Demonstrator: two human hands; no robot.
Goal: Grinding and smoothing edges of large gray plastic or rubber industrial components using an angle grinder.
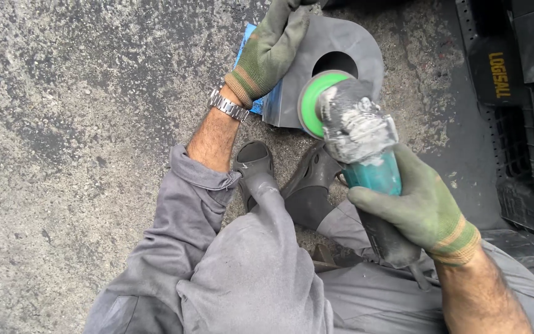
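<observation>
We gripped the teal angle grinder point(372, 179) in our gloved right hand point(424, 210), fingers clenched round its body, the dusty gear head and green disc point(316, 102) sitting against the near edge of the grey metal plate point(353, 43). That plate, with a round hole through it, lay on the concrete floor point(81, 124) just beyond our shoes point(279, 179), partly over a blue sheet point(245, 46). Our left hand point(270, 52), gloved too, pressed flat on the plate's left side, fingers spread and bearing down instead of curling round anything.

As we judged it, the chief risk was the nearness of that left hand to the disc: a catch on the plate's edge or the rim of the hole could kick the grinder sideways towards the glove or the bare wrist with its metal watch point(230, 105). The plate was held by hand pressure alone, so it could skate. Our shoes and loose grey trousers point(261, 266) sat close below the disc, in line for sparks.

The floor around the plate was rough, stained, gritty concrete. To the right of the plate stood black plastic crates point(526, 124).
</observation>
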